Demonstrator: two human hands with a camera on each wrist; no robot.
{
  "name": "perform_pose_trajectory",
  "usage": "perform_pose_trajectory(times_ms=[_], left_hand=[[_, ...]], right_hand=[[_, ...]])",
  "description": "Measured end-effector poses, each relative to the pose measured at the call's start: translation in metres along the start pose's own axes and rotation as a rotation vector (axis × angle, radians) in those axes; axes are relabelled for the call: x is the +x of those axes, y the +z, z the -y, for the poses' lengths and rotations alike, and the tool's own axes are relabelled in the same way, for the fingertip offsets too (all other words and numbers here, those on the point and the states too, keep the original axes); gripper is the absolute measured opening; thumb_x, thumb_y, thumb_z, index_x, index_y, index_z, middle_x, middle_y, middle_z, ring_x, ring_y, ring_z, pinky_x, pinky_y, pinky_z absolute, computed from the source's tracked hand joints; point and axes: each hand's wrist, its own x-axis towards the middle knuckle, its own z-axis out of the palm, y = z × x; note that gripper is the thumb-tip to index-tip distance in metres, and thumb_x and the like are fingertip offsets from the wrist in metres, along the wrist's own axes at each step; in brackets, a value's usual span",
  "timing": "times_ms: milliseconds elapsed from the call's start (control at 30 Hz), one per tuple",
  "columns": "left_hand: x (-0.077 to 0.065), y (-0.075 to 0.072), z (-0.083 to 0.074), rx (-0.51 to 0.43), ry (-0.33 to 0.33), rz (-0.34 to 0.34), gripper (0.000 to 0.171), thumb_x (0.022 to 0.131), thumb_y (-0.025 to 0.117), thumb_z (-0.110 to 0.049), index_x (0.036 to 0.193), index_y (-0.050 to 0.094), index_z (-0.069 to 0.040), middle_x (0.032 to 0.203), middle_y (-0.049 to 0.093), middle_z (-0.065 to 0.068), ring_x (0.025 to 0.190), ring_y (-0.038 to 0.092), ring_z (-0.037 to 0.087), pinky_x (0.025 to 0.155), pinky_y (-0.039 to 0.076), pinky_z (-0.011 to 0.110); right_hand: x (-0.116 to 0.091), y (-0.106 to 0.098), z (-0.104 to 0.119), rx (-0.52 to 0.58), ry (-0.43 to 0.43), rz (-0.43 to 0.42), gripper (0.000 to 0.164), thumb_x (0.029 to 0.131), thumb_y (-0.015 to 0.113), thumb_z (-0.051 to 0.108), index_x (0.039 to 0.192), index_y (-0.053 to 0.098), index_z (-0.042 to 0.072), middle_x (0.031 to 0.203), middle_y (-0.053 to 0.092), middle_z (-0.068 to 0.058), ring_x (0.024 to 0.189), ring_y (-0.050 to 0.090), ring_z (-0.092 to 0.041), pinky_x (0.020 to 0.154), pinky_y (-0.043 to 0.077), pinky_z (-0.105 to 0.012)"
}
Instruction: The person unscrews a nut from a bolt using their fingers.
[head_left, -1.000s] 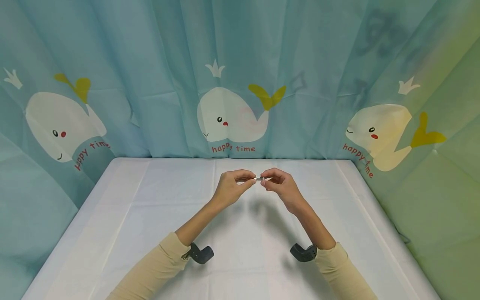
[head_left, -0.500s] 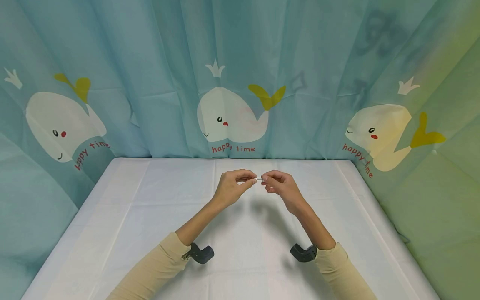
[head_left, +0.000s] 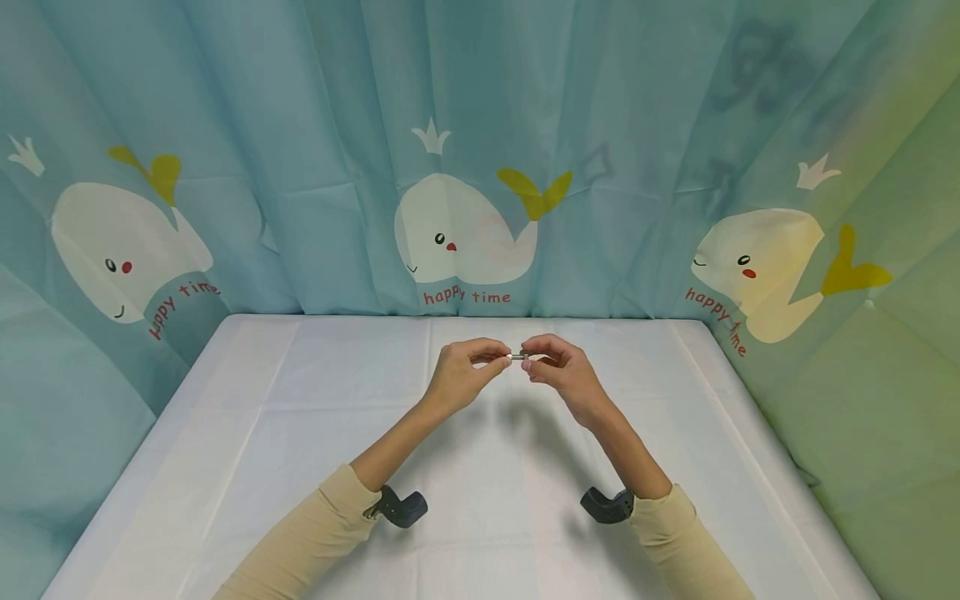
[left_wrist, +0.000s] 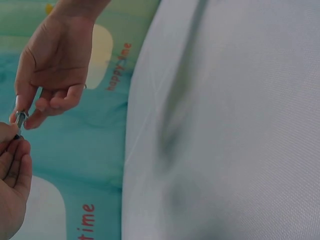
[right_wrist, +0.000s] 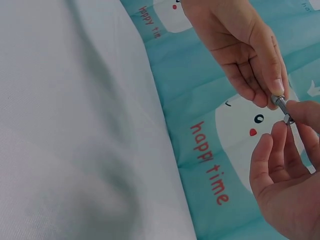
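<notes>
A small silver bolt (right_wrist: 282,104) is held level in the air between both hands, above the far half of the table. My left hand (head_left: 460,379) pinches its head end between thumb and fingertips; in the right wrist view this hand comes in from the top. On the bolt's other end sits a hex nut (right_wrist: 288,119). My right hand (head_left: 566,373) has thumb and index fingertip on either side of that nut, its other fingers loosely bent. In the left wrist view the nut end shows between the right fingertips, while the left fingers cover part of the bolt.
A white cloth covers the table (head_left: 337,500). Behind and beside it hangs a blue-green curtain (head_left: 337,242) printed with whales. A black camera mount (head_left: 405,508) is on the left wrist, and another black mount (head_left: 607,505) on the right.
The right thumb and fingers rolled over the nut half a second ago and have now turned back, showing more of it. The left hand keeps its hold almost unmoved.
</notes>
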Motion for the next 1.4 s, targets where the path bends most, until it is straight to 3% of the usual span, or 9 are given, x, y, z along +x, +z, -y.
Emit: perform_pose_trajectory(times_ms=[133,400,733,967,1133,1400], left_hand=[[0.0006,-0.0002,0.0003,-0.001,0.002,-0.006,0.010,0.089,0.075,-0.006,0.099,0.076,-0.001,0.093,0.075,0.005,0.087,0.072,0.019,0.076,0.058,0.030],[0.0009,0.0000,0.0004,-0.018,-0.012,0.008,0.012,0.091,0.074,-0.007,0.101,0.076,0.000,0.094,0.075,0.005,0.088,0.072,0.019,0.077,0.058,0.038],[0.0004,-0.0007,-0.0002,-0.018,-0.020,0.008,0.012,0.090,0.075,-0.007,0.100,0.076,-0.001,0.094,0.075,0.005,0.088,0.072,0.019,0.076,0.058,0.037],[0.0003,-0.0004,-0.0010,-0.023,-0.037,0.015,0.012,0.090,0.075,-0.008,0.100,0.076,-0.001,0.094,0.075,0.004,0.088,0.072,0.018,0.077,0.058,0.041],[0.0004,-0.0002,-0.0013,-0.025,-0.038,0.017,0.011,0.090,0.075,-0.007,0.100,0.076,-0.002,0.094,0.075,0.005,0.089,0.072,0.019,0.077,0.058,0.045],[0.0005,0.0005,-0.0020,-0.026,-0.025,0.011,0.010,0.090,0.075,-0.007,0.099,0.076,-0.003,0.093,0.074,0.005,0.088,0.072,0.019,0.077,0.058,0.036]], right_hand=[[0.0006,0.0005,-0.0008,0.024,0.031,-0.017,0.030,0.095,0.066,0.006,0.123,0.060,-0.001,0.107,0.063,-0.008,0.085,0.064,-0.019,0.078,0.057,-0.029],[0.0015,0.0016,-0.0004,0.066,0.069,-0.037,0.035,0.099,0.065,0.014,0.114,0.059,-0.017,0.090,0.065,-0.005,0.078,0.063,-0.014,0.076,0.057,-0.028],[0.0017,0.0004,-0.0010,0.053,0.037,-0.035,0.017,0.093,0.064,-0.001,0.109,0.064,-0.007,0.092,0.067,-0.006,0.080,0.064,-0.015,0.079,0.057,-0.029],[0.0021,-0.0012,-0.0025,0.022,-0.015,-0.016,0.023,0.089,0.060,-0.007,0.111,0.060,-0.014,0.099,0.064,-0.007,0.087,0.066,-0.015,0.083,0.057,-0.031],[0.0017,-0.0012,-0.0020,0.045,-0.023,-0.004,0.018,0.089,0.060,-0.008,0.106,0.063,-0.007,0.099,0.063,-0.008,0.086,0.066,-0.014,0.082,0.057,-0.031],[0.0004,-0.0016,-0.0013,0.046,0.024,-0.014,0.023,0.092,0.064,0.002,0.115,0.060,-0.002,0.106,0.061,-0.009,0.085,0.065,-0.016,0.080,0.057,-0.030]])
